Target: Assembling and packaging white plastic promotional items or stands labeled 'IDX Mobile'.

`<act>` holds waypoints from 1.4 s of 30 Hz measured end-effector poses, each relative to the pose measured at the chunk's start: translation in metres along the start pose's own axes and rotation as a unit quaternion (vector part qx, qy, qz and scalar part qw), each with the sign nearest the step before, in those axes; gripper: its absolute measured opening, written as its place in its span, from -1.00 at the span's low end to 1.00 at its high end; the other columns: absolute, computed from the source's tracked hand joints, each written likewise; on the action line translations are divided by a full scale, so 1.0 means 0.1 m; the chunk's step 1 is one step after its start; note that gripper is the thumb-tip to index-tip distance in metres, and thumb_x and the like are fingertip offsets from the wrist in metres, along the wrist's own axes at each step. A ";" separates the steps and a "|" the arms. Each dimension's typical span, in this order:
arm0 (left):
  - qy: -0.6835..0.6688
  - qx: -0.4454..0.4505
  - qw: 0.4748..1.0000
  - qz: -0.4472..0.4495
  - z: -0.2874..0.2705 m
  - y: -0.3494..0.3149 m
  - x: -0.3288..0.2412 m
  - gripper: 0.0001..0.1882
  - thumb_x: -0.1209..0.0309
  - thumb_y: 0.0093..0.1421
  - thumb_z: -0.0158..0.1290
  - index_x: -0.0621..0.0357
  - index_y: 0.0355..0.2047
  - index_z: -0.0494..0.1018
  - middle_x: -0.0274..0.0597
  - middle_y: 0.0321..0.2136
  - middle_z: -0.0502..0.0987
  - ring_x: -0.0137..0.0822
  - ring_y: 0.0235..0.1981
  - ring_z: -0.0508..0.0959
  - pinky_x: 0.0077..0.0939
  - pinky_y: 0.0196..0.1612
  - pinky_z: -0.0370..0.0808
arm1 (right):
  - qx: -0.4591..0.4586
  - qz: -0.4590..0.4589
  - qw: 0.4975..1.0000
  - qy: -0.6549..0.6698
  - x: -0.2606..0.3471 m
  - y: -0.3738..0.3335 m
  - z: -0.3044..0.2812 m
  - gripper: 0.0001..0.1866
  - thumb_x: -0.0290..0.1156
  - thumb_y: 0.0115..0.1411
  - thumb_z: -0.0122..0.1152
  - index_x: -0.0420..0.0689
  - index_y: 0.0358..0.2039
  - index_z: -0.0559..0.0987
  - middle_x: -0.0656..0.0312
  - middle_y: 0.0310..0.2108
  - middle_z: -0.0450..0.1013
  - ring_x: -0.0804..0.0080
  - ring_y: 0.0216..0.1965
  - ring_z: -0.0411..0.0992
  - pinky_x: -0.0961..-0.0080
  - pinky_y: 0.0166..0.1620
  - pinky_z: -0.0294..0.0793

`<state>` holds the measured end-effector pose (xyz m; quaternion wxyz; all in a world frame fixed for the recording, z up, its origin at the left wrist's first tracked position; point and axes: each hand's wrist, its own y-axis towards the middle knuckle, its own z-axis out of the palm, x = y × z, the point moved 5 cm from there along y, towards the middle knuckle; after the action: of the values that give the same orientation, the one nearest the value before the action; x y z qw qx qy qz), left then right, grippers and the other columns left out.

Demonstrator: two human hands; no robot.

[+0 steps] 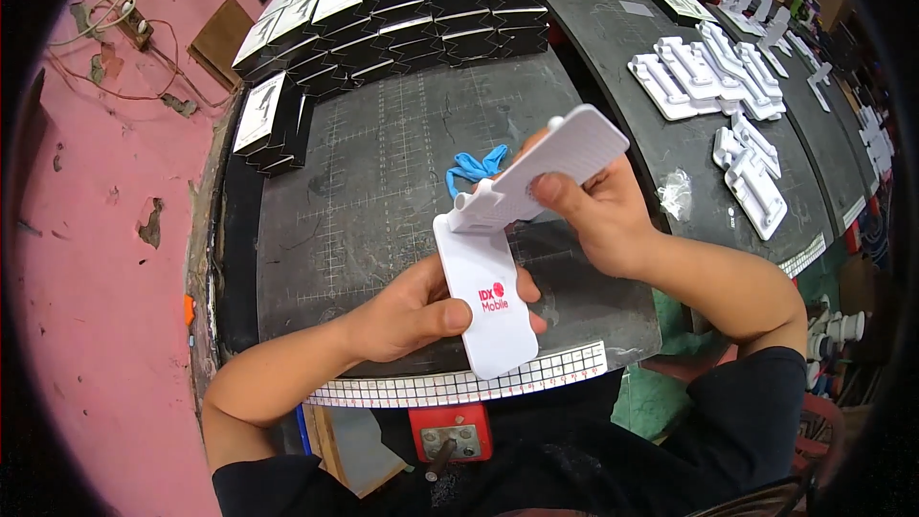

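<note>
A white plastic folding phone stand [488,268] is held in both hands above the dark board. Its lower panel carries a red print and lies between the thumb and fingers of my left hand [407,311]. My right hand [598,215] grips the upper, ridged panel, thumb on its face and fingers behind. The two panels meet at a hinge and stand at an angle to each other. Just beyond the stand, a crumpled blue strip [469,168] rests on the board.
Stacked black-and-white boxes [402,10] fill the far side, and a few more boxes [263,124] stand at the left edge. White stand parts [708,77] lie in a pile on the right table, near a clear plastic bundle [676,193]. A white ruler strip [459,388] borders the near edge.
</note>
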<state>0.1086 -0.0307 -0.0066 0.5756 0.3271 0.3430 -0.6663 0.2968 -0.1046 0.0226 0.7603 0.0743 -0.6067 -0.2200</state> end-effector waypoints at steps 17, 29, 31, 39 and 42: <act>0.598 -0.059 0.787 0.144 -0.03 -0.02 -0.50 -0.11 0.27 -0.07 0.66 0.16 0.28 0.56 -0.06 0.01 0.66 -0.06 0.05 0.71 -0.18 0.17 0.64 | 0.183 -0.088 0.950 -0.238 0.03 -0.01 0.13 -0.42 -0.40 0.28 0.52 -0.13 0.31 0.64 0.05 0.30 0.54 0.15 0.36 0.46 0.17 0.43 0.37; 0.724 -0.105 0.671 0.123 0.01 -0.19 -0.57 -0.28 0.05 -0.16 0.67 0.11 -0.05 0.65 -0.13 -0.19 0.65 0.00 -0.12 0.65 -0.13 0.00 0.61 | 0.166 -0.127 0.787 -0.581 -0.31 0.20 0.02 -0.64 -0.46 0.29 0.42 -0.21 0.10 0.75 0.00 0.11 0.67 -0.04 0.19 0.58 0.11 0.27 0.57; 0.715 -0.126 0.676 0.124 0.00 -0.22 -0.52 -0.28 0.05 -0.16 0.67 0.11 -0.05 0.65 -0.13 -0.18 0.65 -0.01 -0.12 0.63 -0.13 -0.01 0.60 | 0.161 -0.134 0.787 -0.580 -0.31 0.22 0.06 -0.62 -0.52 0.29 0.41 -0.18 0.12 0.74 0.03 0.06 0.69 -0.04 0.11 0.62 0.13 0.18 0.63; 0.715 -0.123 0.674 0.136 -0.11 -0.32 -0.48 -0.31 0.09 -0.18 0.65 0.09 -0.08 0.63 -0.13 -0.22 0.61 0.00 -0.18 0.61 -0.14 -0.08 0.56 | 0.137 -0.074 0.889 -0.430 0.20 0.14 0.20 -0.73 -0.68 0.12 0.50 -0.19 -0.14 0.80 0.10 -0.19 0.74 0.22 -0.18 0.70 0.39 -0.09 0.66; 0.701 -0.121 0.687 0.147 -0.13 -0.29 -0.52 -0.33 0.18 -0.20 0.62 0.07 -0.07 0.59 -0.11 -0.22 0.61 0.04 -0.14 0.62 -0.11 -0.06 0.57 | 0.235 -0.054 0.872 -0.425 0.25 0.01 0.36 -0.67 -0.70 0.04 0.50 -0.19 -0.14 0.80 0.13 -0.21 0.74 0.21 -0.20 0.68 0.33 -0.12 0.67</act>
<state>0.0865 0.0109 0.0317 0.2929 0.6729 0.6715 -0.1024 0.2662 -0.1088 0.0539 0.3762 0.1829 -0.9001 -0.1219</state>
